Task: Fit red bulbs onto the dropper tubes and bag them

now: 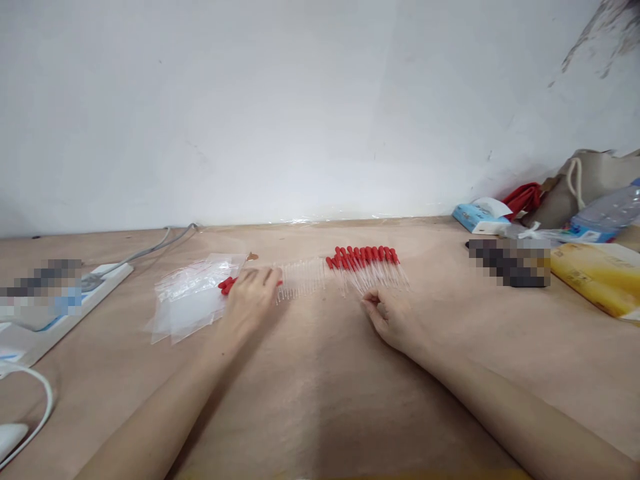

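My left hand (255,291) is curled low over the table, with red rubber bulbs (227,285) showing at its left side. A bit of red also shows at its fingertips, mostly covered by the fingers. Just right of it lies a row of clear thin pipette tubes (303,277) without bulbs. Farther right, droppers with red bulbs (370,257) lie side by side, bulbs toward the wall. My right hand (390,317) is closed in a pinch at the near, thin end of one dropper.
Clear plastic zip bags (190,300) lie left of my left hand. At far left is a white power strip (107,283) with cables. On the right are a blue tissue pack (477,219), a dark blurred object (507,263), a yellow packet (595,273) and a plastic bottle (607,210).
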{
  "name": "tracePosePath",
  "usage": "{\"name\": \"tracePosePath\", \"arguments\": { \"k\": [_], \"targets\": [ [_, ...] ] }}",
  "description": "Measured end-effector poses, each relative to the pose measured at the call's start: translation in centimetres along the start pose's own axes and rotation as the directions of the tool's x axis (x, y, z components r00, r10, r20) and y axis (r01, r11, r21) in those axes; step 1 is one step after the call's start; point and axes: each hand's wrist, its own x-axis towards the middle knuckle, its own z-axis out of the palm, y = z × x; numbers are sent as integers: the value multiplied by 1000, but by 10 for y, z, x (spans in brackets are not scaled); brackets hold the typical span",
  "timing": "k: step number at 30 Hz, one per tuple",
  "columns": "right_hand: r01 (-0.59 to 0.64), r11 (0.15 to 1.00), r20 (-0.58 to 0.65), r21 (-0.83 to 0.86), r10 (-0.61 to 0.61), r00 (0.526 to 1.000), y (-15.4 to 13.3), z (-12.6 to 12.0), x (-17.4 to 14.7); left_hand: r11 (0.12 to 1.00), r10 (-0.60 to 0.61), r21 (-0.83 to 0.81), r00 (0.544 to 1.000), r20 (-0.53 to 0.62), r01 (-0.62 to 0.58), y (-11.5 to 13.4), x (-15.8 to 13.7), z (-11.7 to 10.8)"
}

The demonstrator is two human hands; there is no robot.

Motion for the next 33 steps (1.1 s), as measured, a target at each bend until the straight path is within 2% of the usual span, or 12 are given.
{"name": "tracePosePath", "arguments": {
  "k": [4, 8, 11, 14, 16, 18, 20, 22, 24, 33],
  "targets": [
    [84, 996, -46, -9, -84, 995, 4, -1, -2, 979, 202, -14, 962, 186, -203, 29, -2, -10],
    [152, 988, 15, -33, -152, 988, 4, -1, -1, 965, 261, -78, 935, 240, -249, 38, -9, -2],
    [190, 981, 45, -39, -188, 981, 3, -1, -1, 963, 218, -204, 955, 202, -176, 35, -15, 10],
    [192, 981, 33, -36, -191, 981, 4, -1, 0, 926, 90, -374, 993, 79, -54, 30, -19, 21],
    [172, 985, 32, -11, -172, 985, 2, -2, 0, 893, -15, -450, 1000, -5, 11, 29, -19, 24],
    [148, 988, 55, 36, -149, 987, -1, -4, 1, 838, -123, -538, 992, -30, 88, 32, -19, 22],
    [120, 990, 89, 80, -127, 988, -6, -5, 0, 752, -189, -643, 982, 4, 147, 38, -18, 16],
    [100, 989, 120, 108, -113, 986, -12, -6, -1, 682, -170, -715, 984, 48, 153, 47, -18, 9],
    [102, 986, 148, 129, -121, 982, -17, -6, -3, 649, -121, -750, 990, 67, 130, 55, -19, 3],
    [149, 976, 200, 156, -179, 963, -22, -2, -3, 593, -104, -797, 992, 67, 116, 64, -19, 0]
  ]
}}
